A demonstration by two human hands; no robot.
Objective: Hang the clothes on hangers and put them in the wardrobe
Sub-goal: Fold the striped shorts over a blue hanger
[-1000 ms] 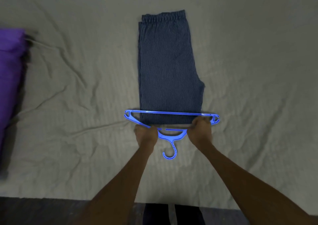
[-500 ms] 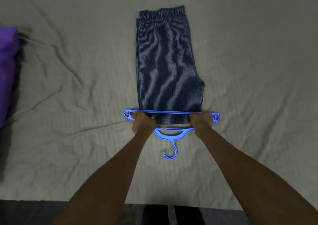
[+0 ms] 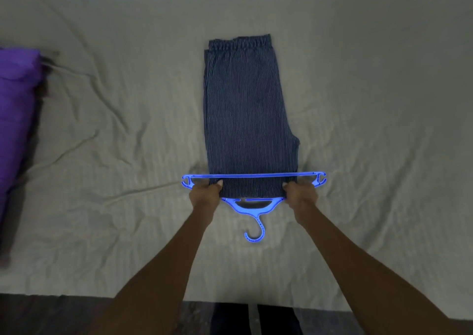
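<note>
Both hands gripping: left hand [image 3: 206, 193] and right hand [image 3: 300, 193] pinching the hem corners of folded dark pinstriped fabric trousers [image 3: 247, 114], threaded under the bar of a blue plastic hanger [image 3: 253, 202], flat on a beige wrinkled bedsheet [image 3: 115, 129].

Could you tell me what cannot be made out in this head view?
- Fingertips of left hand and right hand: curled under the striped trousers hem.
- Blue hanger arms: hidden by the hands and cloth.
- Purple fabric: cut off by the left edge, blurred.
- Wardrobe: not in view.
</note>
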